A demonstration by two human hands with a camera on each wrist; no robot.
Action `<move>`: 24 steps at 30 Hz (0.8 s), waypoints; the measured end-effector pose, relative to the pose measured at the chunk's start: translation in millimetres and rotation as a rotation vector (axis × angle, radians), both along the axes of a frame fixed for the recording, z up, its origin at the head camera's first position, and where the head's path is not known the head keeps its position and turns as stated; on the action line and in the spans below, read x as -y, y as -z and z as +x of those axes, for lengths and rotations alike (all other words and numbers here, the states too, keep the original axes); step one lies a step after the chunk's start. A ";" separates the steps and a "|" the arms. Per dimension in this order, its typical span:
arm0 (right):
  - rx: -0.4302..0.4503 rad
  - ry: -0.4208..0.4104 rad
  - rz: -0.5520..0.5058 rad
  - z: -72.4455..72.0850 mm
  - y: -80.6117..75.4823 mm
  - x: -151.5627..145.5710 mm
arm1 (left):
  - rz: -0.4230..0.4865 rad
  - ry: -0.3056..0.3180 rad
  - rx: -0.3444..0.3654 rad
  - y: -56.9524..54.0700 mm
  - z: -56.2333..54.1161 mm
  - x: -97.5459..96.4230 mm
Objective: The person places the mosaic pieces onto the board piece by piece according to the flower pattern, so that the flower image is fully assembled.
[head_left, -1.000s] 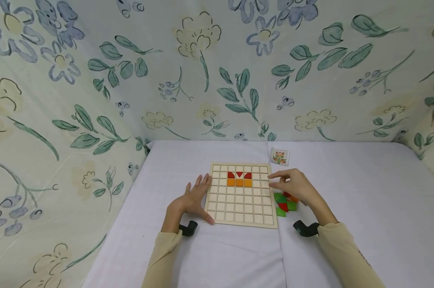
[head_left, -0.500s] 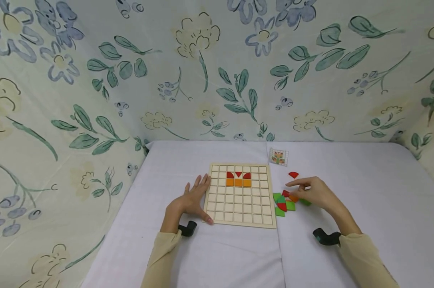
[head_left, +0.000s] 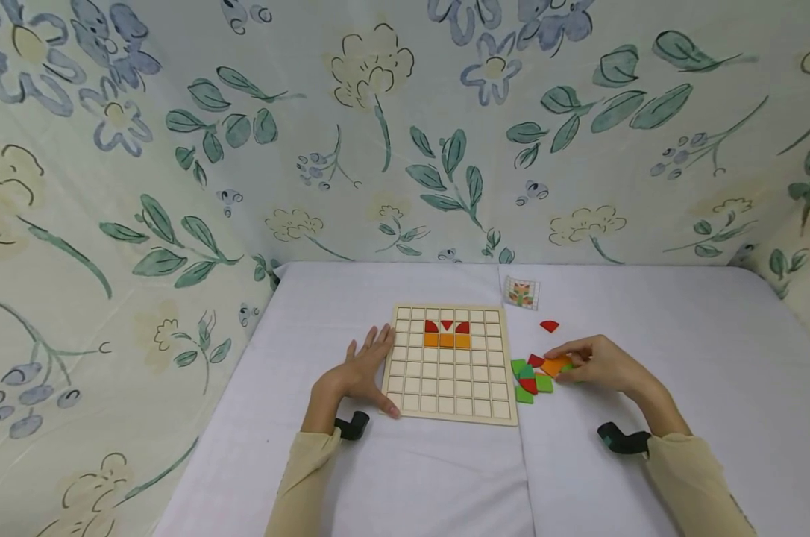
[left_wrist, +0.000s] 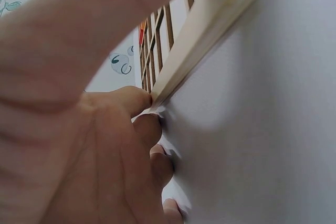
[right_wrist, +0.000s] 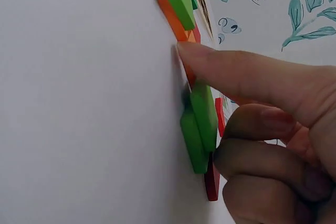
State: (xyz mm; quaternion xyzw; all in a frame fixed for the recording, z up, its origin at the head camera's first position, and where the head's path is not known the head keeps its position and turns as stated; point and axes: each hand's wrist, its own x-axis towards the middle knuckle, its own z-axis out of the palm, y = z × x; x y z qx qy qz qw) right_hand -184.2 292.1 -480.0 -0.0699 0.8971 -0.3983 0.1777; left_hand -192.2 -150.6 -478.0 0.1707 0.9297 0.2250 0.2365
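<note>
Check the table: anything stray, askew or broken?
Mildly, yes. One red piece lies alone on the cloth, apart from the heap of pieces right of the board. The pattern card sits slightly askew to the board. No breakage visible.

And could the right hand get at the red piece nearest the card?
Probably yes: the red piece lies uncovered just beyond the right hand, only cloth between, though its grip is on an orange piece.
</note>
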 end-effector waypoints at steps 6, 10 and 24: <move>0.005 0.039 -0.001 -2.4 4.7 1.2 | -0.001 0.006 0.001 0.9 -0.2 0.7; -0.040 0.043 0.032 -3.3 6.8 5.4 | -0.004 0.009 0.005 1.1 -0.7 0.9; -0.206 0.023 0.078 -2.8 7.4 10.9 | 0.003 0.019 0.013 0.1 0.1 0.5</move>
